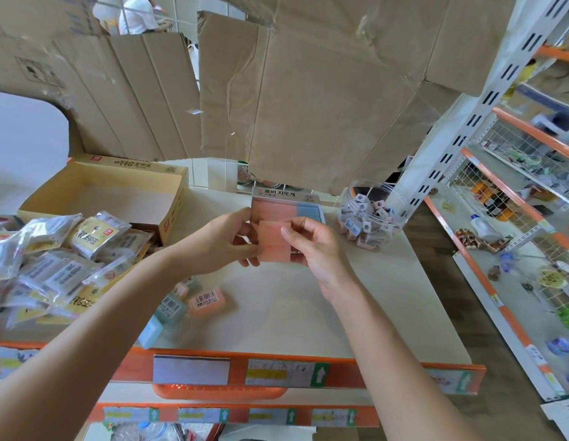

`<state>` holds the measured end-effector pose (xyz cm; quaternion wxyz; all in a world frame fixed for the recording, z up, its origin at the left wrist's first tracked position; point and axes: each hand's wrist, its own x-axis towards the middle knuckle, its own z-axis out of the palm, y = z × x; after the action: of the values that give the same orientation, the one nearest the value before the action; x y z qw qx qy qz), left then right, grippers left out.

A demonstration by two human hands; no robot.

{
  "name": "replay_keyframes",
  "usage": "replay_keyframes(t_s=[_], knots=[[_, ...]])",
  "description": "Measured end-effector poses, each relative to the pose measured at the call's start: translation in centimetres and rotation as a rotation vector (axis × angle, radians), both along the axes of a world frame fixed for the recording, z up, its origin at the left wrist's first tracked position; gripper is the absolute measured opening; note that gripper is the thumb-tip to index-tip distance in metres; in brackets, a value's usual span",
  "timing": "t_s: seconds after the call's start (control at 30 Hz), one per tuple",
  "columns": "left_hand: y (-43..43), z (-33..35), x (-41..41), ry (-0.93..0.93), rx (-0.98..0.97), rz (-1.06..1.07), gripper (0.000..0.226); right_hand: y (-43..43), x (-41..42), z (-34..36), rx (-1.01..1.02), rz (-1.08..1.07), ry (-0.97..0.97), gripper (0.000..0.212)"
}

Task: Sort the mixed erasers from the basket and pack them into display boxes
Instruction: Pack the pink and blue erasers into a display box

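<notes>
Head view: the left hand [225, 240] and right hand [311, 246] each pinch one pink eraser block [274, 241] between them, just short of the display box [288, 206]. This looks like the packing step, and the next move likely calls for seating the block squarely on the box's pink side. A clear jar [372, 214] stands right of the right hand. Open shelf [292, 313] lies beneath both wrists.

Matt pink erasers [274, 240], a clear glossy plastic jar [372, 214], creased brown cardboard sheets [324, 90], crinkly shiny packets [54, 249]
</notes>
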<state>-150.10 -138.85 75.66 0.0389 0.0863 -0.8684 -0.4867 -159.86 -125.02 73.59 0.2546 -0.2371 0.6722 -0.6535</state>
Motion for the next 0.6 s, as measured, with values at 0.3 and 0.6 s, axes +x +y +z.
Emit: replay_keyframes(t_s=[0.3,0.6], knots=[[-1.5,-0.5,-1.9,0.036,0.017,0.092,0.027,-1.5,-2.3,0.2,0.090,0.012,0.068,0.017],[-3.9,-2.4,-4.2,-0.081,-0.354,0.281,0.041,-5.8,-6.9,-0.2,0.293,-0.131,0.068,0.021]])
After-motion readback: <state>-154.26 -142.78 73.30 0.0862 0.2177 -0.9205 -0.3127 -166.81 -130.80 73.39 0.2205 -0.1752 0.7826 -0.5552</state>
